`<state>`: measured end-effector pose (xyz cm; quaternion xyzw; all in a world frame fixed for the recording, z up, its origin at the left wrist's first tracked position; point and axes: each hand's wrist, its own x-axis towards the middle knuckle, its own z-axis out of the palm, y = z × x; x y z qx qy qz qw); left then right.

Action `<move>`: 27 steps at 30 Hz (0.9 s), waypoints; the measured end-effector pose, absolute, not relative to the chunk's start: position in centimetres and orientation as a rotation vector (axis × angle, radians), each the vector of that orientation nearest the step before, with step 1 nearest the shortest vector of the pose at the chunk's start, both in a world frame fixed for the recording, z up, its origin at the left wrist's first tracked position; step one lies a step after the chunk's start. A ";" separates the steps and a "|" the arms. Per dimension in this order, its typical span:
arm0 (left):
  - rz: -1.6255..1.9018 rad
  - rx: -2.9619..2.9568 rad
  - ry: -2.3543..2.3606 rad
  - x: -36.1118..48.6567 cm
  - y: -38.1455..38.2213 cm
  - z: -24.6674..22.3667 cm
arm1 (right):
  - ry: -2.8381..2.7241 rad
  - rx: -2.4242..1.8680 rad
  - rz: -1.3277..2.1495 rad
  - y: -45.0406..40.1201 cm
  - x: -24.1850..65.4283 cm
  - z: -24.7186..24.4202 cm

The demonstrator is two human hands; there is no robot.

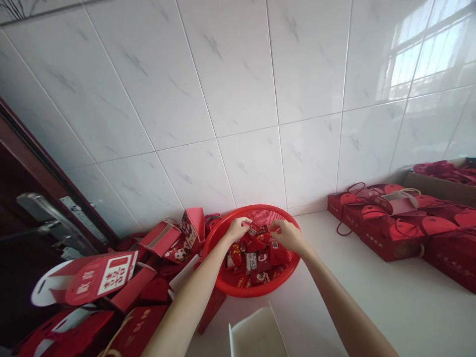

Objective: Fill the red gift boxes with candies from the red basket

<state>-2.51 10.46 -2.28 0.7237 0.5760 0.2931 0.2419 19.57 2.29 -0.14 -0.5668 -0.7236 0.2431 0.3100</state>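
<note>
A round red plastic basket (pixel 256 292) holds many small wrapped packets, mostly red, with one silvery packet (pixel 251 263) near the middle. Over the basket's back left part is my left hand (pixel 238 229), its thumb and fingers pinched at the edge of a red packet. My right hand (pixel 287 235) reaches in from the right, fingers curled together among the packets; what its fingertips hold is too small to name. In front of the basket, an open box with a pale inside (pixel 257 333) stands at the bottom edge of the view.
Red gift boxes (pixel 143 325) are piled on the left, beside a door handle (pixel 44 213). More closed red boxes (pixel 386 238) stand in rows at the right, before a cardboard carton (pixel 439 186). A tiled wall (pixel 245 99) rises behind.
</note>
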 end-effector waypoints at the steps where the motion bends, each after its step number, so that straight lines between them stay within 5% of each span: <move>1: 0.795 1.977 1.579 -2.6 10.5 -2.4 | -1.910 -1.497 0.641 2.2 19.5 -0.1; 27: 0.477 1.855 1.297 -2.0 9.4 -2.4 | -1.922 -1.527 0.661 2.0 19.7 0.3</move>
